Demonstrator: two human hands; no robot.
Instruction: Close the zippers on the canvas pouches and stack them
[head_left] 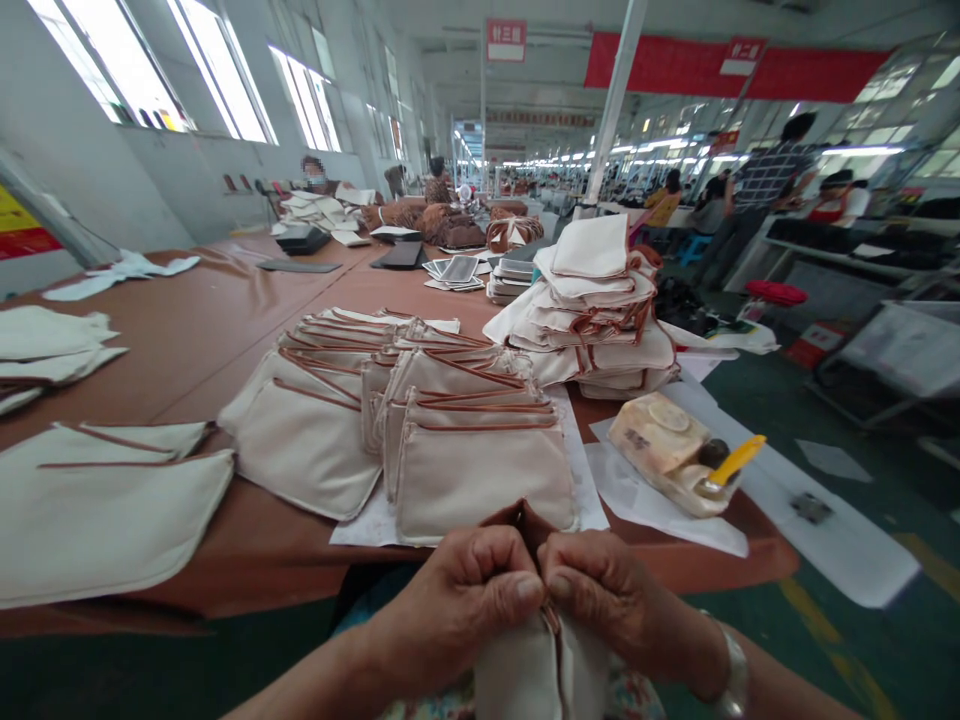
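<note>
Brown-covered worktable (225, 300) carries rows of finished cream pouches (420, 420), and just below its near edge the left hand (457, 600) and right hand (607, 600) pinch one pouch's (525, 670) brown zipper seam together, best worked with firm, even thumb pressure.

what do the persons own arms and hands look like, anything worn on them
Both forearms are bare, with no sleeves showing and no gloves. The left hand has nothing on it that can be seen. The right hand has a silvery metal bracelet at the wrist. No rings can be made out.
</note>
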